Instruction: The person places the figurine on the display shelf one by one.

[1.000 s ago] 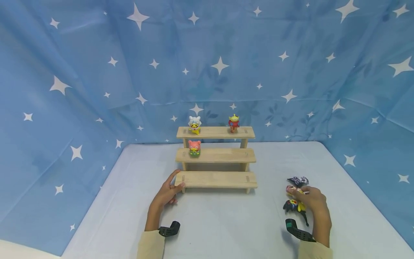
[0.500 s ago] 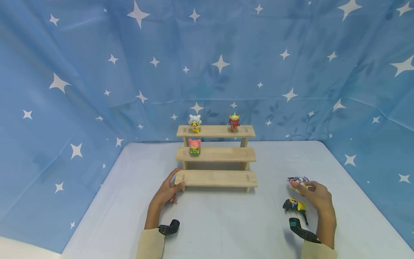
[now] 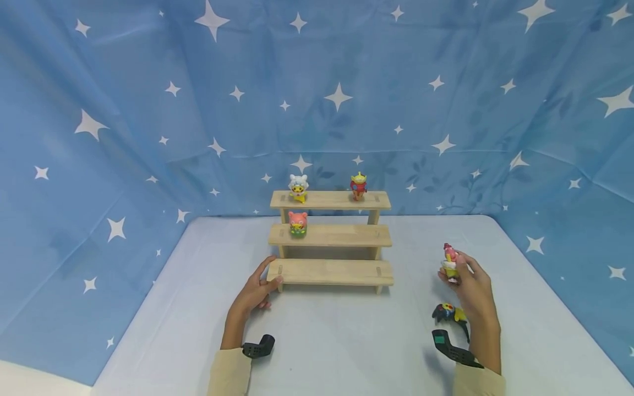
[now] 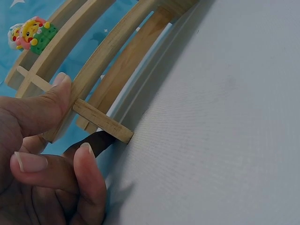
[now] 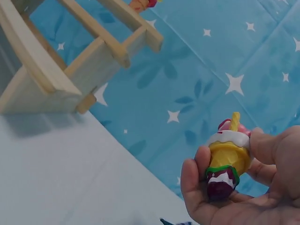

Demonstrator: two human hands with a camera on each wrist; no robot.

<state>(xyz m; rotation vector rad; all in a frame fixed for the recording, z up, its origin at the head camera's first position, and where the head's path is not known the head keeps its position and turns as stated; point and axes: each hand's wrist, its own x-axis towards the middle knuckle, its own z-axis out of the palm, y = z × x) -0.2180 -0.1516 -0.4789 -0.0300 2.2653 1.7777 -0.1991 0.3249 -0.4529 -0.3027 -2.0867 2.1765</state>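
My left hand (image 3: 251,292) grips the left end of the lowest step of a three-step wooden display stand (image 3: 329,270). In the left wrist view its thumb lies on the step's front edge, with other fingers curled near the leg. My right hand (image 3: 473,289) holds a small toy figurine (image 5: 228,159) upright between thumb and fingers, right of the stand. This figurine has a pink top, a white band, a yellow body and a dark red base. Below that hand, a black-and-yellow figurine (image 3: 451,313) lies on the table.
On the top step stand a white-hooded yellow figurine (image 3: 298,188) and a red figurine with a yellow-green head (image 3: 359,186). A pink-hooded figurine (image 3: 298,224) occupies the middle step's left end. Behind the white-covered table (image 3: 346,341) hangs a blue star-print curtain (image 3: 247,126).
My right hand has lifted the pink-and-yellow figurine off the table, turned it upright and moved it farther back. The grey figurine is now hidden behind that hand. My left hand has stayed put.
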